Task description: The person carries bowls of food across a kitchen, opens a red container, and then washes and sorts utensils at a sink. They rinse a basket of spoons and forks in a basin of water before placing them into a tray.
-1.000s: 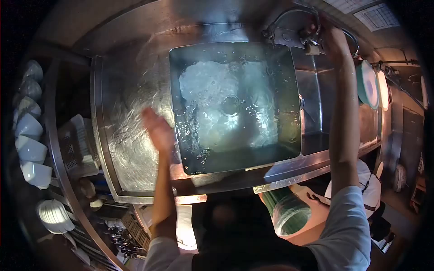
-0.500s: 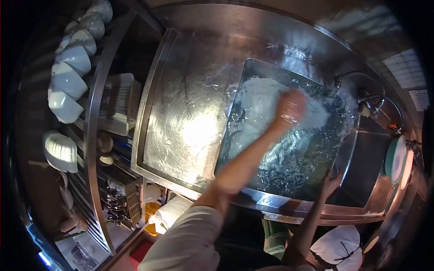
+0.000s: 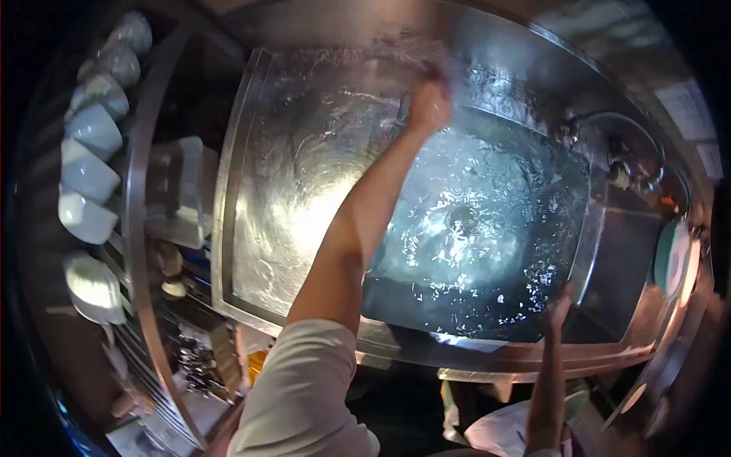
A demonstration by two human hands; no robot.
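My left hand (image 3: 432, 105) is smeared by motion over the far left corner of a square metal basin filled with moving water (image 3: 457, 198). Its fingers are blurred, so whether they hold anything does not show. At the basin's front right corner is my right hand (image 3: 560, 306), beside the metal divider (image 3: 586, 255). Its fingers look stretched out along the edge, with no object seen in them. Ripples and bright reflections cover the water.
On the left is a wet steel draining surface (image 3: 293, 164). Beyond it, a rack (image 3: 138, 198) carries white bowls (image 3: 91, 164) and a basket of cutlery (image 3: 199, 364). A faucet (image 3: 620, 174) and a second basin (image 3: 620, 263) are at the right, near upright round plates (image 3: 674, 259).
My left hand has moved from above the middle of the water to the far left corner. The white, foamy mass in the water no longer shows. My right hand stays near the divider.
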